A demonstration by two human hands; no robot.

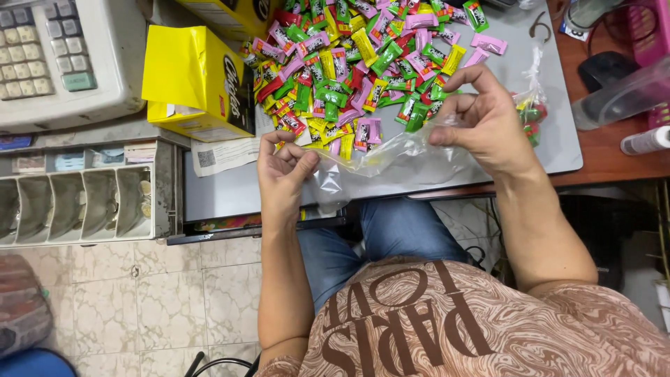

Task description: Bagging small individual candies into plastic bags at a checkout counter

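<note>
Your left hand [283,171] was pinched shut, thumb vs. curled fingers, on one edge of the clear plastic bag [391,157]. Your right hand [481,119] pinched the opposite edge, thumb & forefinger closed on the film, other fingers arched loosely above it. Bag hung stretched betw. both hands; long axis ran L-R, rising slightly toward the right hand. Looked empty, though the film was too clear to be sure.

Landmark = candy pile [363,63], mixed green/pink/yellow/red wrappers on the grey board [558,139]. Bag sat at the pile's near edge, overlapping its nearest pieces. Right hand nearer the pile, touching-close to its near-right fringe; left hand just below its near-left corner. Yellow box [199,80] lay left of pile. A 2nd, knotted bag w/ candies [534,112] lay right of pile, just beyond the right hand. Cash drawer [84,202] well left.
</note>
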